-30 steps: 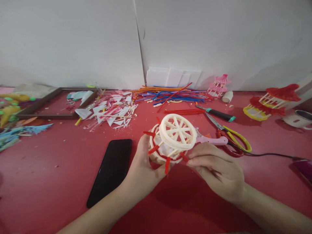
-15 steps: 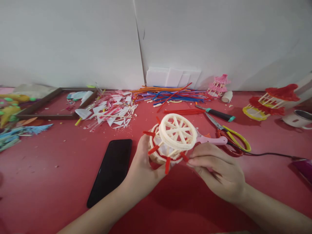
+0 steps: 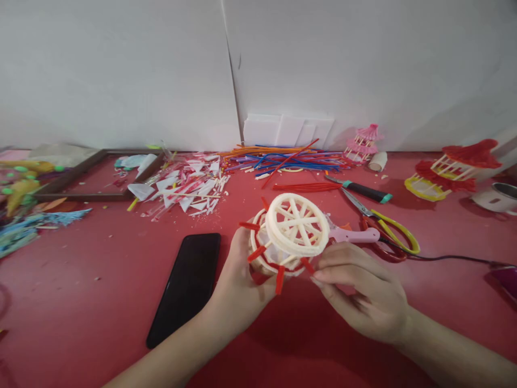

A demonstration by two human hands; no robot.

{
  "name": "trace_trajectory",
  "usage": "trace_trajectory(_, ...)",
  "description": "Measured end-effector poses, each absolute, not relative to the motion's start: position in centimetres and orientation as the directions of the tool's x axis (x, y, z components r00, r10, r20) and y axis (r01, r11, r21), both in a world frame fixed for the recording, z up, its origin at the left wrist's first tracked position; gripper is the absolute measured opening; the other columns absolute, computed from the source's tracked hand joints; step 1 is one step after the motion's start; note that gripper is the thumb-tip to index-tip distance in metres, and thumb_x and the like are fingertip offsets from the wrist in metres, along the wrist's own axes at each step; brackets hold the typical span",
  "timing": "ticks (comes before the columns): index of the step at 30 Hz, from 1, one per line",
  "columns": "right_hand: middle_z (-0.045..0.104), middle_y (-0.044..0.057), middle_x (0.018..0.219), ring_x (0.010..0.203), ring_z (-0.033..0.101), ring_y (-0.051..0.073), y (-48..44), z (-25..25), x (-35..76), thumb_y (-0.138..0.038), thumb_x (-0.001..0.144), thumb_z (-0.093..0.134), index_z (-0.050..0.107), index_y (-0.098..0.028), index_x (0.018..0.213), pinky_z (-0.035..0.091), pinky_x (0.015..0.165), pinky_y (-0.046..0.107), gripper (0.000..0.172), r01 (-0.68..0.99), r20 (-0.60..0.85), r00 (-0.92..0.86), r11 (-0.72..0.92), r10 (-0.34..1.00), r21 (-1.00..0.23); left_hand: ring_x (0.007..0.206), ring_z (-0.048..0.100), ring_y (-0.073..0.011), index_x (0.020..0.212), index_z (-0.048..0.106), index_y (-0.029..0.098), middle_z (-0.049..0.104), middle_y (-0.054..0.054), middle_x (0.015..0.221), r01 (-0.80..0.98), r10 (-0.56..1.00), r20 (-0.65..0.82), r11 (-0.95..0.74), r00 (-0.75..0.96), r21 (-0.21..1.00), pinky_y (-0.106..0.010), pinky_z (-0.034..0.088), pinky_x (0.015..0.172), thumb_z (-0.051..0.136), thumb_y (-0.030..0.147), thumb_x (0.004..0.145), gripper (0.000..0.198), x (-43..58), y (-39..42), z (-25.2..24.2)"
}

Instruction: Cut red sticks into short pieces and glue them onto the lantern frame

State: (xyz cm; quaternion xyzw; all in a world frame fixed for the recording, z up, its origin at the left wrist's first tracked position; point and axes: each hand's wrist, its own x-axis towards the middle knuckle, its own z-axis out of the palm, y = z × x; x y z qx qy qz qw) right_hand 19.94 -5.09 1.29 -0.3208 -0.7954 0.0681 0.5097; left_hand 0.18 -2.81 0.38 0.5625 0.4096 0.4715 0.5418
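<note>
A round cream pipe-cleaner frame [image 3: 298, 223] is in my left hand [image 3: 238, 280], tilted, with its spoked wheel-shaped top facing up toward me. My thumb and fingers wrap round its lower body, which is partly hidden. Short red pipe-cleaner pieces [image 3: 280, 280] stick out around the middle of the frame. At its right side, my right hand [image 3: 359, 291] pinches the end of one red piece [image 3: 307, 265] between thumb and fingertips. Just behind lies a pink-handled tool [image 3: 357, 235], its front end hidden by the frame.
A black phone [image 3: 186, 291] lies left of my hands. Behind are pipe cleaners [image 3: 283, 160], paper scraps [image 3: 186, 188] and a brown frame [image 3: 84, 196]. On the right are scissors [image 3: 398, 231], a black-handled cutter [image 3: 367, 191], pagoda-like models [image 3: 456, 167] and a white mug [image 3: 495, 199].
The whole view has shifted slightly. Both hands keep their hold, and the cream frame is tilted almost as before.
</note>
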Motion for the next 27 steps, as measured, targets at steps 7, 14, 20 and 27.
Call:
trace_trajectory(7,0.065,0.007,0.081,0.070,0.063,0.016,-5.7,1.2,20.2,-0.007,0.078,0.060,0.063,-0.017,0.092,0.056,0.061,0.027,0.017,0.455,0.703,-0.236,0.715,0.671,-0.531,0.117,0.063,-0.0249,0.131,0.042,0.029,0.058,-0.008,0.131,0.053,0.957,0.202,-0.217,0.209,0.975,-0.035,0.059,0.091,0.076,0.009,0.069,0.073,0.0,-2.9,-0.1)
trace_trajectory(14,0.063,0.002,0.071,0.065,0.060,0.013,-5.5,0.9,19.9,-0.007,0.080,0.061,0.063,-0.019,0.082,0.053,0.060,0.024,0.012,0.493,0.666,-0.186,0.655,0.723,-0.573,0.126,0.053,-0.0303,0.135,0.043,0.030,0.049,-0.010,0.137,0.272,0.912,0.350,-0.400,0.216,0.875,-0.050,0.046,0.107,0.077,0.014,0.067,0.077,-0.5,-2.8,-0.5)
trace_trajectory(20,0.066,0.004,0.076,0.068,0.062,0.014,-5.5,0.8,20.0,-0.011,0.083,0.060,0.063,-0.018,0.078,0.055,0.065,0.027,0.009,0.488,0.625,-0.209,0.634,0.752,-0.600,0.123,0.056,-0.0299,0.137,0.042,0.030,0.047,-0.011,0.139,0.207,0.915,0.322,-0.373,0.242,0.904,-0.048,0.050,0.104,0.075,0.012,0.069,0.077,-0.5,-2.9,-0.7)
trace_trajectory(27,0.056,0.001,0.065,0.067,0.060,0.015,-5.4,0.8,20.2,-0.011,0.084,0.058,0.052,-0.020,0.066,0.052,0.064,0.027,0.021,0.462,0.570,-0.210,0.595,0.794,-0.658,0.123,0.055,-0.0307,0.135,0.043,0.032,0.047,-0.010,0.137,0.256,0.895,0.365,-0.428,0.257,0.867,-0.054,0.046,0.107,0.074,0.011,0.070,0.076,-0.6,-2.9,-0.7)
